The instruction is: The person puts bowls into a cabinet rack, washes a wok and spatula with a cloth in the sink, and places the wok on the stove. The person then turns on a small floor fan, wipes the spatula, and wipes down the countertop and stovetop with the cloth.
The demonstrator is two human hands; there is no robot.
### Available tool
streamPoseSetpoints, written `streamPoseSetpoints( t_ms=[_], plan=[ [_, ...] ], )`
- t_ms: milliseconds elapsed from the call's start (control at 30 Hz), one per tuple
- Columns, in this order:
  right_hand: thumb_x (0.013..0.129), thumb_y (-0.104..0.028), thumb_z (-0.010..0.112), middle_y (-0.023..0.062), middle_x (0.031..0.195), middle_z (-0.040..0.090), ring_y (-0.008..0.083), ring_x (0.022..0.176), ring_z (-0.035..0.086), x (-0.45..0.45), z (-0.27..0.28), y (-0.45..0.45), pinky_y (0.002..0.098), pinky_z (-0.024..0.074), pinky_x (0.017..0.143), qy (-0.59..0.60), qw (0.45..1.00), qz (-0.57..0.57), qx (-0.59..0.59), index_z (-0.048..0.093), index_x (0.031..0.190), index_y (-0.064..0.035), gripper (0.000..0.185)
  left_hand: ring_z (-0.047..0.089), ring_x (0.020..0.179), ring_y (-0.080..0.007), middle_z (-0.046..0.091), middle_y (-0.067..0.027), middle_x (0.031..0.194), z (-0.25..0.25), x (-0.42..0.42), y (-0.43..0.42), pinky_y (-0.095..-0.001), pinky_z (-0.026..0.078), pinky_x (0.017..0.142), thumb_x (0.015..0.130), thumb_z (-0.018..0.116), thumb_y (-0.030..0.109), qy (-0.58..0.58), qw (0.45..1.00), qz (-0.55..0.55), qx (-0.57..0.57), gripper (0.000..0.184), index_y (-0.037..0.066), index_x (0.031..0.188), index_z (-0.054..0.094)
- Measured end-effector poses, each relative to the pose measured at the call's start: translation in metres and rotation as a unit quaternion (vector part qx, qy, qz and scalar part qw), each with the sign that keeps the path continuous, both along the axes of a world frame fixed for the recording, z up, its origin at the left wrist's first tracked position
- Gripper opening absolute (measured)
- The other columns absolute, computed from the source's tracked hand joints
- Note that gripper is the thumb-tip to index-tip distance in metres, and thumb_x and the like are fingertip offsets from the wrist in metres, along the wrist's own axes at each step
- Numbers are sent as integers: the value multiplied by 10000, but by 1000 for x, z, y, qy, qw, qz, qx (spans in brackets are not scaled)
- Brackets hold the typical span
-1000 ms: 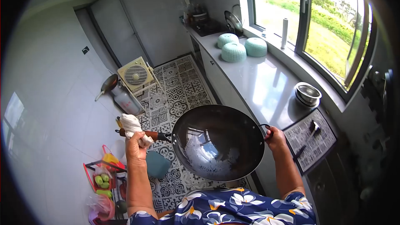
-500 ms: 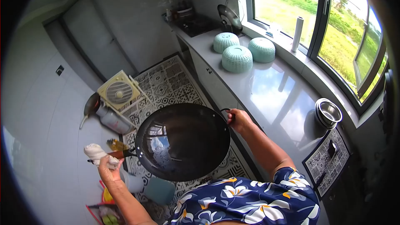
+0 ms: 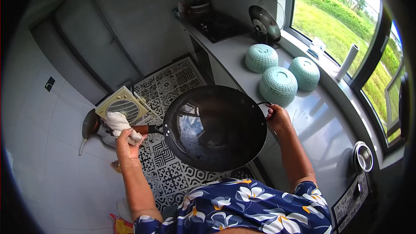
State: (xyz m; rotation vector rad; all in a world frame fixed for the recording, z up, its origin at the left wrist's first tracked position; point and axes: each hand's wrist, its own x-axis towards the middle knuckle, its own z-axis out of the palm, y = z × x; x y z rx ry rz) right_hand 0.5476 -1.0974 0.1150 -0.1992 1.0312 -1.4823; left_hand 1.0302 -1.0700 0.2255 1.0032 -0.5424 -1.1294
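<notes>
A large black wok hangs level in front of me, light reflecting off its bare inner surface. My right hand is closed on the small loop handle at the wok's right rim. On the other side, my left hand is closed around a bunched white cloth and the end of the wok's long brown handle. How the fingers divide between cloth and handle is partly hidden.
Upturned mint-green baskets stand on the grey counter, with a stove and a leaning pan lid beyond. Steel bowls sit at right. A cream fan and a hanging pan are at left.
Both hands have carried the wok forward and to the right, nearer the baskets in view. My view has turned somewhat. Both grips stay the same.
</notes>
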Motion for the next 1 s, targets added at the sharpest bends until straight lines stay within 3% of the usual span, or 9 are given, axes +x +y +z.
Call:
streamPoseSetpoints(
  t_ms=[133, 300, 600, 733, 867, 967, 1000],
  plan=[
    [782, -99, 545, 17, 561, 447, 136, 471, 410, -15, -6, -105, 280, 375, 492, -35, 999, 15, -1, 518, 760, -56, 55, 533, 704, -191, 513, -30, 773, -6, -21, -89, -598, 448, 752, 671, 593, 51, 17, 1000, 16, 20, 303, 80, 960, 508],
    [770, -102, 599, 7, 557, 440, 135, 475, 416, -7, 11, -214, 291, 379, 488, 25, 999, 40, 25, 475, 710, -88, 138, 520, 623, -175, 509, -18, 708, 0, -23, -169, -586, 455, 763, 675, 586, 43, 14, 999, 41, 29, 266, 81, 929, 519],
    [742, -99, 579, 0, 553, 415, 132, 504, 391, 31, -1, -395, 299, 356, 535, 12, 997, 75, 28, 480, 728, -89, 100, 525, 653, -181, 507, -30, 712, -5, 17, -338, -574, 477, 736, 671, 586, 54, 20, 998, 54, 33, 243, 57, 905, 520],
    [746, -106, 566, -3, 558, 410, 124, 505, 384, 44, -12, -467, 279, 344, 525, 6, 999, 32, 19, 486, 728, -89, 84, 520, 619, -186, 499, -25, 705, -9, 40, -432, -566, 483, 727, 676, 579, 52, 42, 998, 21, 48, 191, 65, 856, 517],
    [753, -121, 571, -8, 556, 409, 118, 494, 380, 51, -10, -516, 273, 343, 519, 3, 999, -5, 38, 495, 735, -96, 82, 539, 619, -186, 502, -42, 705, -2, 47, -520, -455, 529, 643, 683, 576, 56, 35, 998, -44, 41, 201, 51, 871, 505],
    [766, -150, 569, -14, 557, 415, 116, 480, 383, 46, -10, -536, 267, 346, 490, 12, 997, -57, 45, 503, 747, -94, 88, 540, 627, -188, 504, -41, 709, 4, 46, -581, -484, 515, 678, 677, 573, 51, 19, 994, -97, 49, 224, 58, 890, 504],
    [769, -168, 570, -11, 555, 421, 116, 481, 389, 43, -8, -544, 268, 353, 484, 20, 996, -64, 57, 518, 766, -89, 95, 526, 653, -178, 499, -29, 723, 2, 47, -602, -553, 461, 750, 677, 572, 52, 30, 992, -115, 44, 241, 77, 909, 510]
  ],
)
